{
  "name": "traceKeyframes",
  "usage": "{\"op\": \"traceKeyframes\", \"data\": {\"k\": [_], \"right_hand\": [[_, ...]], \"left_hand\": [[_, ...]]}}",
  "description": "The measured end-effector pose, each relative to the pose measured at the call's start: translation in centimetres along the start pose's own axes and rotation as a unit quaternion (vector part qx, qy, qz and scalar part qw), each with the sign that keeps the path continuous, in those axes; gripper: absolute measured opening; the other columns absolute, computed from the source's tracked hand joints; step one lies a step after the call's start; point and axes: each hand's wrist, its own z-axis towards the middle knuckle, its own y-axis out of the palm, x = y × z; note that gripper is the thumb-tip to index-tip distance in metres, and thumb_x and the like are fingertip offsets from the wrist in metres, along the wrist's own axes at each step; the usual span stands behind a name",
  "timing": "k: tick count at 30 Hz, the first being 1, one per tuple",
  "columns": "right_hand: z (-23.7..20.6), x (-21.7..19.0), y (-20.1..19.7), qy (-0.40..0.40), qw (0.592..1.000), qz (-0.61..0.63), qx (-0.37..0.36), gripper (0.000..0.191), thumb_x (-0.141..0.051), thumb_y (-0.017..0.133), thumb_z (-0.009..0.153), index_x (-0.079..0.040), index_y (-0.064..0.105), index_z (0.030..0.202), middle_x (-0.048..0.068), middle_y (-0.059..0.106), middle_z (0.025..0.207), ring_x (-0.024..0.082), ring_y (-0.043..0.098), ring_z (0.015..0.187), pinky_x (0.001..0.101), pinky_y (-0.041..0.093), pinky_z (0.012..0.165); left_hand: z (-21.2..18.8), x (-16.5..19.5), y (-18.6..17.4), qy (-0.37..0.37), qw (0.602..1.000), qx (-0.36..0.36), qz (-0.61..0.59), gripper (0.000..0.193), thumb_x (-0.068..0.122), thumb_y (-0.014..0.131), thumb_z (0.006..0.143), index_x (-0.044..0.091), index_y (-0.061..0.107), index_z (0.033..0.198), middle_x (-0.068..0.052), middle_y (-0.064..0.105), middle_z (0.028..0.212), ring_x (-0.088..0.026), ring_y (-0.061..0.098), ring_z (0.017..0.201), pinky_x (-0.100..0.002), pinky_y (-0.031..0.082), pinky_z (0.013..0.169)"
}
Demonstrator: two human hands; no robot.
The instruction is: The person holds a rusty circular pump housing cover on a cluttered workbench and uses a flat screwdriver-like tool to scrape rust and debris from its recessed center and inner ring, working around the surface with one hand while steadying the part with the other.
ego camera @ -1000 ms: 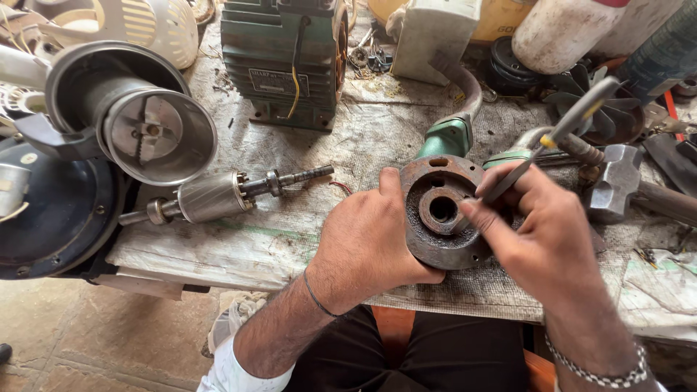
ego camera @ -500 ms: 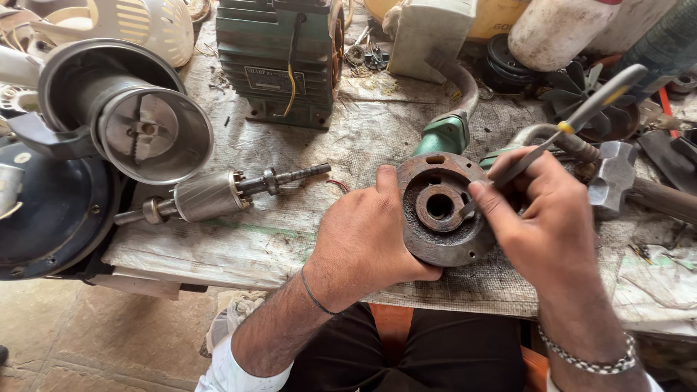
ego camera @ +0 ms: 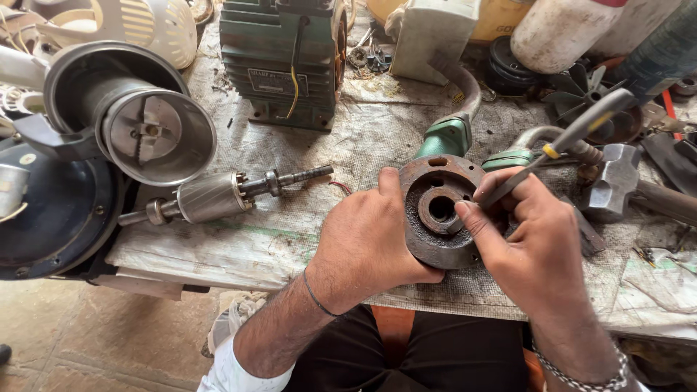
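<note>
Currently your left hand point(ego camera: 367, 247) grips the rusty round housing point(ego camera: 441, 212) at the bench point(ego camera: 218, 247) edge; your right hand point(ego camera: 534, 243) pinches a screwdriver point(ego camera: 552, 149) into its bore. Risk: the tip slips and jabs your left thumb.

Left hand point(ego camera: 363, 243) reaches in from lower centre, forearm angled up-right, palm down, thumb stretched up, fingers curled closed in a grip. Thin band on the left wrist, white sleeve at the elbow. Right hand point(ego camera: 534, 243) comes from lower right, back to the camera, index finger extended left, thumb and other fingers pinched tight. Chain bracelet on the right wrist.
</note>
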Motion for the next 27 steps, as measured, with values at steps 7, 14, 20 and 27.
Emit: {"op": "traceKeyframes", "data": {"k": [7, 14, 20, 27], "right_hand": [[0.16, -0.32, -0.17, 0.046, 0.999, -0.014, 0.007, 0.018, -0.002, 0.078, 0.089, -0.002, 0.064, 0.1, 0.003, 0.069, 0.078, 0.005, 0.061, 0.067, 0.0218, 0.043, 0.051], [0.25, -0.01, -0.31, 0.009, 1.0, 0.0, 0.017, 0.017, -0.003, 0.076, 0.091, -0.001, 0.064, 0.103, 0.006, 0.072, 0.083, 0.008, 0.068, 0.071, 0.0218, 0.053, 0.055], [0.1, 0.27, -0.53, 0.001, 1.0, -0.022, 0.001, 0.017, -0.001, 0.076, 0.089, 0.0, 0.065, 0.101, 0.008, 0.073, 0.082, 0.011, 0.068, 0.069, 0.0242, 0.05, 0.053], [0.01, 0.64, -0.7, -0.027, 0.998, -0.05, 0.004, 0.015, -0.001, 0.076, 0.091, -0.001, 0.065, 0.101, 0.009, 0.072, 0.082, 0.012, 0.067, 0.071, 0.0237, 0.051, 0.059]], "left_hand": [[0.0, -0.03, -0.11, -0.001, 1.0, 0.0, -0.001, 0.106, 0.054, 0.096, 0.049, -0.011, 0.046, 0.116, -0.018, 0.072, 0.083, -0.034, 0.076, 0.082, -0.042, 0.062, 0.072], [0.03, -0.04, -0.08, 0.004, 1.0, -0.003, 0.002, 0.107, 0.055, 0.095, 0.05, -0.013, 0.046, 0.117, -0.018, 0.071, 0.083, -0.033, 0.076, 0.082, -0.041, 0.063, 0.073], [0.1, -0.03, -0.08, 0.011, 1.0, 0.004, -0.004, 0.109, 0.054, 0.095, 0.05, -0.013, 0.044, 0.119, -0.018, 0.071, 0.083, -0.034, 0.076, 0.083, -0.041, 0.063, 0.074], [0.01, -0.07, -0.03, 0.017, 1.0, 0.006, -0.009, 0.107, 0.054, 0.095, 0.05, -0.012, 0.045, 0.117, -0.018, 0.071, 0.083, -0.033, 0.076, 0.083, -0.04, 0.063, 0.073]]}}
